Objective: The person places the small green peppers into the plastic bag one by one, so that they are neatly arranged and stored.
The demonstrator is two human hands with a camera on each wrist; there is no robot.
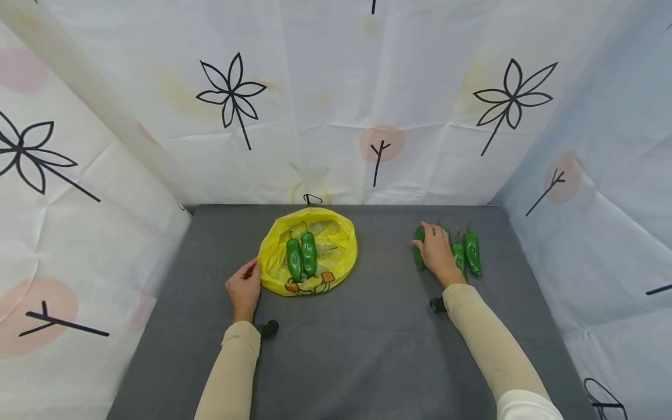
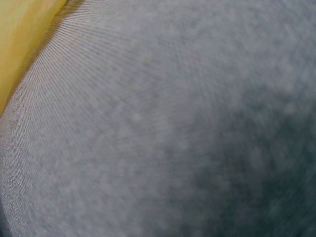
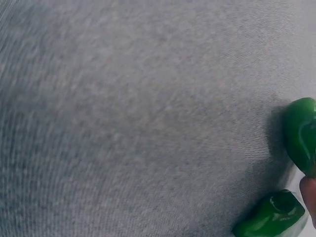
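Head view: left hand point(image 1: 244, 290) at the near-left edge of a yellow bag point(image 1: 343, 236), thumb and fingers pinching its rim. Bag lies open, mouth up; two peppers inside, first pepper point(image 1: 294, 258) and second pepper point(image 1: 309, 252), side by side, stems pointing away from the person. Orange-and-black print point(image 1: 317, 283) on the near side of the bag. Right hand point(image 1: 438, 255) well apart to the right, thumb and fingers about a third pepper point(image 1: 419, 258), gripping it; that pepper is on or just over the table, cannot tell which. Beside and partly behind this hand: fourth pepper point(image 1: 445, 230), mostly hidden, fifth pepper point(image 1: 458, 255) and sixth pepper point(image 1: 472, 252).

Left wrist view: only a corner of the bag, upper left, against grey cloth; dark blur lower right. State of the left hand cannot be told from here; head view alone gives it.

Right wrist view: two peppers at the right edge, seen from their blunt ends, with a fingertip point(image 3: 309, 195) against the upper one. Head view hides this contact from above.

Surface: table point(image 1: 346, 350) under dark grey cloth, weave visible in both wrist views. Room: white hangings point(image 1: 325, 93) on three sides, printed with black line flowers, twigs and pale pink spots.
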